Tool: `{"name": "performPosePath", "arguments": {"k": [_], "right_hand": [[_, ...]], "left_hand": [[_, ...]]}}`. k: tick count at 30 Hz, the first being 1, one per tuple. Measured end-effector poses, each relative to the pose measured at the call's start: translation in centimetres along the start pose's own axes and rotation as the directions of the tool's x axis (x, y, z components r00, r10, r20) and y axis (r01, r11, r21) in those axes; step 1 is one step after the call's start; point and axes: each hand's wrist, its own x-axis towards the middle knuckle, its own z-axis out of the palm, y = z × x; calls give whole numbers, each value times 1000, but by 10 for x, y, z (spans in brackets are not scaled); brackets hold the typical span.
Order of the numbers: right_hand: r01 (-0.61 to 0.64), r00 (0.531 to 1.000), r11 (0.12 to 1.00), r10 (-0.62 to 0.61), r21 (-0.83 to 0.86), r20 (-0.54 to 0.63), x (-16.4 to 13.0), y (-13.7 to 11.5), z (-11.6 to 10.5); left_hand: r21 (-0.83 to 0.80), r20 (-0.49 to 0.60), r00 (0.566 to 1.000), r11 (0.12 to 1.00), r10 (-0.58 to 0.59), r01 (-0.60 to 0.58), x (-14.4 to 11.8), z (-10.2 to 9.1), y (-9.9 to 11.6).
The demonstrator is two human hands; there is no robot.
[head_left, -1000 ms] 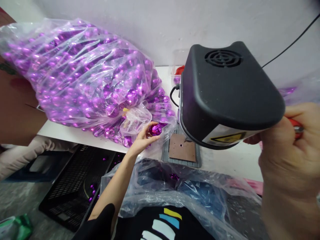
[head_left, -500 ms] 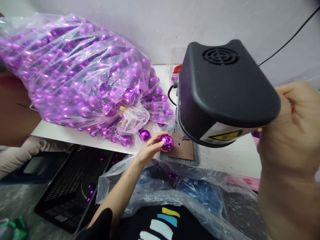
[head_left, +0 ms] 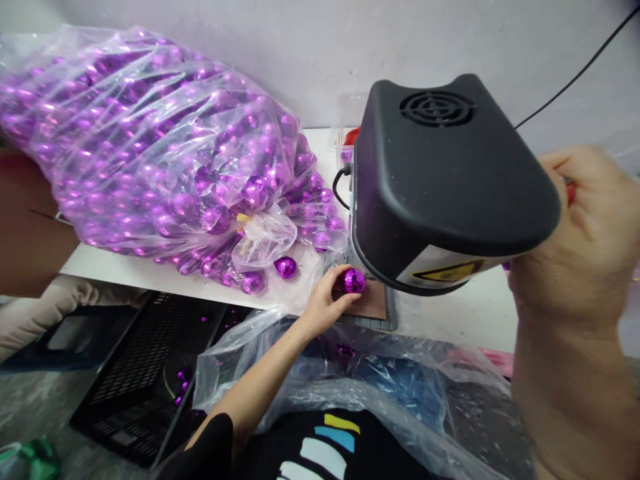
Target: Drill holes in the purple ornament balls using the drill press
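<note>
Between the thumb and fingers of my left hand (head_left: 325, 307) is a shiny purple faceted ball (head_left: 354, 281). It sits over a brown board (head_left: 373, 303) on the grey base of a black machine (head_left: 450, 173), which has a round vent on top and a yellow warning label. My right hand (head_left: 585, 213) is closed beside the machine's right side, around a red handle (head_left: 571, 193) that shows only as a sliver. Most of that handle is hidden by the hand. Another purple ball (head_left: 286, 268) lies on the table left of my left hand.
A big clear plastic bag full of purple balls (head_left: 165, 153) covers the left of the white table (head_left: 130, 273). Below stands a black crate (head_left: 125, 380). Clear plastic sheeting (head_left: 280, 373) hangs at the front edge. Behind is a clear container (head_left: 345, 130) with red contents.
My left hand has moved right with the purple ball, bringing it over the brown board near the machine. My right hand stays at the machine's side, slightly shifted in view.
</note>
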Motion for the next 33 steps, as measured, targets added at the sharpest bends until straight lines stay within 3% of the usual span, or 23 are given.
{"name": "performPosePath", "arguments": {"k": [6,13,20,27,33], "right_hand": [[-3,1000,1000,3,5,19,0,-1,0],[-38,999,999,38,-5,26,-1,-6,-2],[-35,999,999,35,-7,40,0,-5,-3],[-57,998,998,56,12,25,0,-5,-1],[-12,999,999,11,34,43,-2,-2,-3]], "left_hand": [[99,53,987,982,153,-158,6,6,-5],[123,80,975,968,209,-218,4,6,-4],[115,60,979,973,192,-198,5,13,-8],[109,-18,996,990,87,-84,5,22,-5],[131,-21,992,984,127,-123,4,23,-6]]}}
